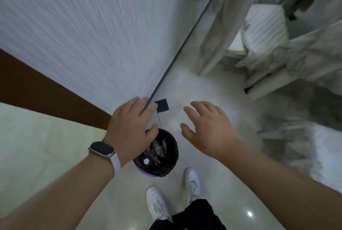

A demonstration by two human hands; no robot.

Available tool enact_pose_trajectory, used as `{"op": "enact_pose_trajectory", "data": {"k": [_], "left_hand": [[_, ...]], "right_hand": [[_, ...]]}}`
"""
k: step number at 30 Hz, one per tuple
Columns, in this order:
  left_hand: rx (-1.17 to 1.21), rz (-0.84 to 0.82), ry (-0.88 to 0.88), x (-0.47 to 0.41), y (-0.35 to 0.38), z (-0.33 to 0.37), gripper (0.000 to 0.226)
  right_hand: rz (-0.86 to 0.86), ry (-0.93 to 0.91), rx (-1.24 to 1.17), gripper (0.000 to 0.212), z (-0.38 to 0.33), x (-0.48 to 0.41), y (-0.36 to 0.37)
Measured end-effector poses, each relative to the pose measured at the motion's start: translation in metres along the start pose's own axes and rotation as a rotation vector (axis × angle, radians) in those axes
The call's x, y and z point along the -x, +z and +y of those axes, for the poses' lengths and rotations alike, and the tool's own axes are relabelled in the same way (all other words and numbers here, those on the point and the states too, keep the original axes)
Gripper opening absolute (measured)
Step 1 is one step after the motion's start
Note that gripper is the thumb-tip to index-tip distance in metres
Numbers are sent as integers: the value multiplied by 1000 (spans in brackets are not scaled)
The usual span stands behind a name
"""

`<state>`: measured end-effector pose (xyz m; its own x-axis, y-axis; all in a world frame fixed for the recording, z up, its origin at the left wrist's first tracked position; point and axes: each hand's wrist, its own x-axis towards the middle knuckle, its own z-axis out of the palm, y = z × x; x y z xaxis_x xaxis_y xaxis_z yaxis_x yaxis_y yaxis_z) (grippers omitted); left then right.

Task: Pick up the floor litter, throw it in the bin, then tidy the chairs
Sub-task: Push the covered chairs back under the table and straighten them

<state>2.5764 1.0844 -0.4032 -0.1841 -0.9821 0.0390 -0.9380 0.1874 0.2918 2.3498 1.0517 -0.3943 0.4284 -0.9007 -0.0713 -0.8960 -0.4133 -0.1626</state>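
A person stands over a small purple bin lined with a black bag, both arms stretched out above it; the left hand, a watch on its wrist, hangs over the bin's far rim; the right hand hovers to the side, above the pale floor; each grip is wide, fingers spread and relaxed, holding nothing.

Litter lies inside the bin, among it what looks like a bottle with a white cap and some wrappers; the rest of the heap is too dark to make out. With both hands bare over the bin, the throwing-away step appears done or all but done; whether more litter waits elsewhere on the floor cannot be told from this view, which shows only a small black inset tile near the white wall.

What seems left is the tidying: fabric-covered chairs stand to the right, well apart from the bin, blurred and at what look like uneven angles; neither hand is near them. The person's white shoes are planted just beside the bin; by this reading, the next stage calls for a turn to the right and a walk to the chairs.
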Motion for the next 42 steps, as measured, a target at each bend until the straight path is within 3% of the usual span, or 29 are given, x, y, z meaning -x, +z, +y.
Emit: {"op": "enact_pose_trajectory", "data": {"k": [10,22,32,42], "left_hand": [[-96,176,184,-10,-129,71,50],[-216,289,304,-97,-185,179,50],[-256,400,253,-181,-194,257,49],[-295,376,282,-235,-193,261,48]], "right_hand": [[141,32,112,53,0,53,-146],[321,20,132,56,108,46,-264],[473,-31,128,54,224,21,-316],[519,9,83,56,275,-11,-321]]}}
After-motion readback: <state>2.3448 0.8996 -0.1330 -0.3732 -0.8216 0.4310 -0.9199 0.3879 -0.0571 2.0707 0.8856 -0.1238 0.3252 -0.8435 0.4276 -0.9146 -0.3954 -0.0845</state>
